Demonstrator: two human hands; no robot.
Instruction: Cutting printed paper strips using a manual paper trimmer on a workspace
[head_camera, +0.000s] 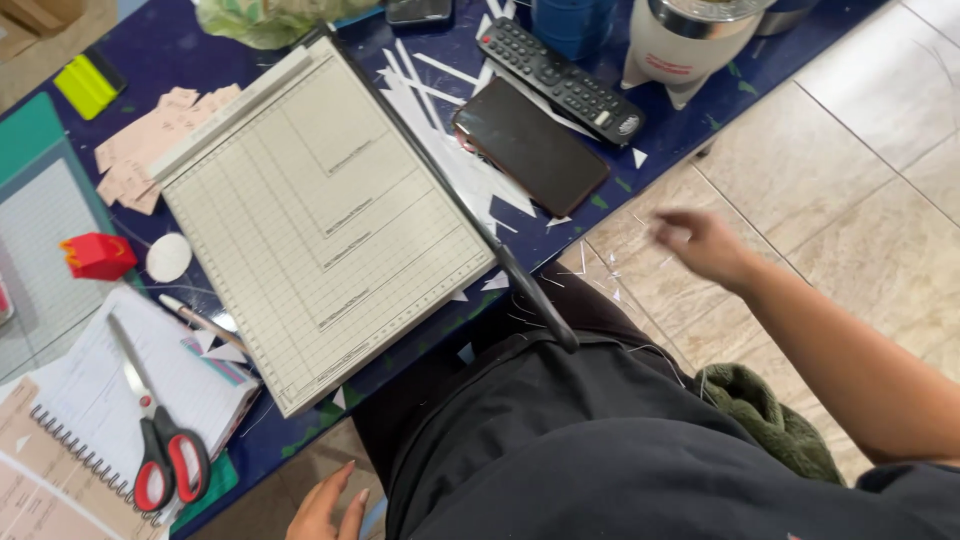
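Both hands, left (325, 505) and right (700, 243) (blurred), hang spread, holding nothing, near the gridded cream paper trimmer (320, 215).

The paper trimmer (320, 215) has a matt, cream board with a printed grid, smooth like plastic, and a black metal-looking blade arm (450, 190) along its edge. The bench (170, 50) is dark blue with a slight gloss, strewn with white paper offcuts (455, 165). The smartphone (530, 145) shows a glossy dark glass face; the remote control (560, 80) is matt black plastic with rubbery buttons. The scissors (155, 430) have shiny steel blades and glossy red plastic handles, lying on a spiral-bound paper notebook (90, 410). The floor (860, 180) is smooth beige tile with a soft sheen. A green cloth (780, 420) looks rough and fuzzy
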